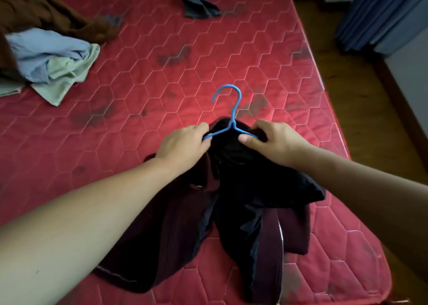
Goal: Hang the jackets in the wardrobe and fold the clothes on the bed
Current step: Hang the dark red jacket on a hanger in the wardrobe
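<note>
On the left of the red quilted bed (139, 73) lie a brown garment (46, 12) and crumpled pale blue clothes (51, 61); the left grip (183, 144) clenches one arm of the blue hanger (232, 117), set in the collar of the maroon jacket (176, 223) spread on the bed; the right grip (275, 142) pinches the other arm.

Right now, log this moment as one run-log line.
step: fitting blue hanger into jacket | left hand: grips one hanger end | right hand: pinches other end | jacket: lying open on mattress
</note>
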{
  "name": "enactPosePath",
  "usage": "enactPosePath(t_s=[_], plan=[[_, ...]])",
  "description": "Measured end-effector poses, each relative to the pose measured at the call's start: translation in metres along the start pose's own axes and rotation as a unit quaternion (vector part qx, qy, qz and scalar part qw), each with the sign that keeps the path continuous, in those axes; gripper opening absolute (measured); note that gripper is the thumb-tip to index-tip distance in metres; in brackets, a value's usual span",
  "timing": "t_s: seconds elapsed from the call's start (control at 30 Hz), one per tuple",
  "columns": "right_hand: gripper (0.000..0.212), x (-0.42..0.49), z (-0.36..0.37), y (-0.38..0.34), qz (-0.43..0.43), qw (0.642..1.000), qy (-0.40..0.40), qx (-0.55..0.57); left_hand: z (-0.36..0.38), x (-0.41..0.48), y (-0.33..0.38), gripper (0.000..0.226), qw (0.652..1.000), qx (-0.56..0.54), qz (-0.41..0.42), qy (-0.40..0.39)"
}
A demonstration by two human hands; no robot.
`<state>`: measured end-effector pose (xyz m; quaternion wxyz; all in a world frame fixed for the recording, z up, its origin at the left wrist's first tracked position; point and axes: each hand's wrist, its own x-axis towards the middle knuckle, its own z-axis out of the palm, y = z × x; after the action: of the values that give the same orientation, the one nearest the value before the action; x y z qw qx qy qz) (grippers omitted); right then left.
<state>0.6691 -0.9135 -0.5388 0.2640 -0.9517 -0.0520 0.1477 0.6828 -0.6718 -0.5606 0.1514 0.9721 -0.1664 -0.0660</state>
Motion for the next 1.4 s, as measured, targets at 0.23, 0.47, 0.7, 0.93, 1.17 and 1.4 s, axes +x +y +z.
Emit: enactPosePath(t_s=[0.23, 0.47, 0.7, 0.93, 1.17, 1.4], plan=[[0.022, -0.016, -0.048, -0.035, -0.067, 0.997, 0.013, 0.038, -0.077, -0.010, -0.005, 0.018, 0.999, 0.012, -0.034, 0.033], [0.038, -0.026, -0.130, -0.128, -0.126, 0.991, 0.040, -0.027, -0.211, -0.043, 0.008, 0.017, 0.996, 0.028, -0.040, 0.070], [0.028, -0.052, -0.221, -0.244, -0.193, 0.968, 0.083, -0.135, -0.364, -0.083, 0.027, 0.020, 0.991, 0.030, -0.027, 0.125], [0.048, -0.087, -0.302, -0.337, -0.285, 0.894, 0.249, -0.240, -0.501, -0.139, 0.054, 0.022, 0.971, 0.128, -0.035, 0.200], [0.030, -0.126, -0.392, -0.475, -0.375, 0.859, 0.279, -0.210, -0.634, -0.218, 0.065, 0.026, 0.922, 0.218, -0.085, 0.309], [0.038, -0.168, -0.409, -0.605, -0.456, 0.800, 0.322, -0.222, -0.721, -0.330, 0.047, 0.026, 0.887, 0.239, -0.158, 0.362]])
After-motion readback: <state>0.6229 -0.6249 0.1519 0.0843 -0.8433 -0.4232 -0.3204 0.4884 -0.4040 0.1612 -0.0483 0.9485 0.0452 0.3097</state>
